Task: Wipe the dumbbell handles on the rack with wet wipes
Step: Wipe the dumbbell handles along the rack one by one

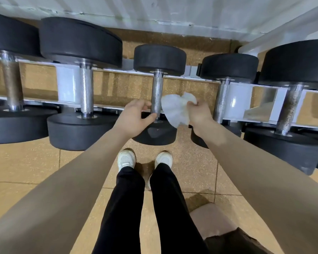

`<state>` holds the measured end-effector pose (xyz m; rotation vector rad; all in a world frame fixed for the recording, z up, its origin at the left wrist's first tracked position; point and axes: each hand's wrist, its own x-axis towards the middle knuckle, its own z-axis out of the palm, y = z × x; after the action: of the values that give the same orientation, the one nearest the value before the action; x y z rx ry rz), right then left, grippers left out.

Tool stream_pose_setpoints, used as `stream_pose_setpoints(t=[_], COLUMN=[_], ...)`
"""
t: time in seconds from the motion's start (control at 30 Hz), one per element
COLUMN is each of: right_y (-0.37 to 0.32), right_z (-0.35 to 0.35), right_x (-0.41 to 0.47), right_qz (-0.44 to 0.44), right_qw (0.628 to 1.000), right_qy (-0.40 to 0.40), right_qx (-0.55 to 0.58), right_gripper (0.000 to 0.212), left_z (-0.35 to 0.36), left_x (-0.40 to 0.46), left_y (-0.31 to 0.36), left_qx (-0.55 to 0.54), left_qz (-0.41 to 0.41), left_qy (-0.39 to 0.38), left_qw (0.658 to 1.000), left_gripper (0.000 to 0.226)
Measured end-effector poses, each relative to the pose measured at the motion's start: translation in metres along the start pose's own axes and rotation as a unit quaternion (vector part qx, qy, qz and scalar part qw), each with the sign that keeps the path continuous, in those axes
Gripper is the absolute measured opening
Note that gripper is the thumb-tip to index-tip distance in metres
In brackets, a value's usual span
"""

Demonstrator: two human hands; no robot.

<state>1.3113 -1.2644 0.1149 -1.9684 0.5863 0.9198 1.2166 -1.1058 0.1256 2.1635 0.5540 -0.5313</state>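
Hands: left cupping handle | right pinching wipe | speckled tan floor

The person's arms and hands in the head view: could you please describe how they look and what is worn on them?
Both forearms are bare to the picture's edge: no sleeves, gloves, watch or rings show. The left hand and right hand are uncovered.

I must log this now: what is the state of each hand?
Left hand: open, curled loosely around the near end of the middle dumbbell handle, not clamped.
Right hand: closed, holding the wet wipe.
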Motion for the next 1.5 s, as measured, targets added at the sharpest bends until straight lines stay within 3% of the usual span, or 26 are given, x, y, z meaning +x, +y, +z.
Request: stream_pose_setpoints(t=[0.1,0.2,0.3,0.43,0.5,0.57,0.63,0.7,0.77,0.83,0.9,0.97,1.07,1.17,1.37,1.5], right_y=[-0.002,-0.008,-0.021,-0.028,-0.020,-0.008,-0.003,-0.013,-0.028,-0.033,-0.030,-0.021,-0.011,-0.007,-0.035,-0.005], right_z=[0.017,0.038,0.058,0.069,0.067,0.064,0.062,0.065,0.071,0.073,0.069,0.063,0.059,0.057,0.059,0.064], right_x=[0.022,0.044,0.058,0.059,0.055,0.050,0.050,0.055,0.066,0.069,0.064,0.064,0.060,0.057,0.054,0.040], right_qz=[-0.015,-0.029,0.003,0.001,-0.015,-0.014,-0.004,0.004,0.026,0.027,0.013,0.026,0.034,0.027,0.053,0.069], right_qw=[0.996,0.995,1.000,0.987,0.994,0.990,0.981,0.988,0.986,0.961,0.937,0.922,0.941,0.964,0.939,0.954], right_qy=[0.057,0.059,0.020,-0.059,-0.073,-0.120,-0.155,-0.145,-0.115,-0.115,-0.171,-0.217,-0.226,-0.212,-0.123,-0.153], right_qx=[-0.073,-0.074,0.007,0.149,0.083,-0.067,-0.117,-0.044,0.115,0.251,0.304,0.320,0.251,0.159,0.316,0.248], right_gripper=[0.036,0.038,0.043,0.043,0.042,0.040,0.037,0.029,0.028,0.020,0.025,0.043,0.051,0.046,0.023,0.016], left_z=[-0.001,0.004,0.010,0.011,0.010,0.009,0.010,0.010,0.011,0.012,0.012,0.012,0.010,0.010,0.012,0.012], left_x=[0.012,0.022,0.024,0.027,0.027,0.026,0.026,0.025,0.026,0.026,0.028,0.029,0.029,0.028,0.028,0.027], left_y=[-0.018,-0.034,-0.043,-0.051,-0.049,-0.046,-0.043,-0.043,-0.047,-0.048,-0.045,-0.043,-0.041,-0.039,-0.039,-0.039], left_qx=[0.017,0.030,-0.044,-0.084,-0.076,-0.052,-0.026,-0.014,-0.013,-0.012,0.009,0.035,0.037,0.035,0.031,0.021], left_qz=[-0.016,-0.021,-0.009,-0.006,0.002,0.015,0.035,0.046,0.050,0.054,0.061,0.068,0.070,0.062,0.052,0.052], left_qy=[-0.044,-0.105,-0.140,-0.136,-0.135,-0.137,-0.146,-0.150,-0.148,-0.149,-0.154,-0.157,-0.160,-0.156,-0.157,-0.151], left_qw=[0.999,0.994,0.989,0.987,0.988,0.989,0.988,0.988,0.988,0.987,0.986,0.985,0.984,0.985,0.986,0.987], left_gripper=[0.052,0.052,0.039,0.040,0.039,0.036,0.031,0.030,0.029,0.028,0.028,0.029,0.030,0.031,0.031,0.031])
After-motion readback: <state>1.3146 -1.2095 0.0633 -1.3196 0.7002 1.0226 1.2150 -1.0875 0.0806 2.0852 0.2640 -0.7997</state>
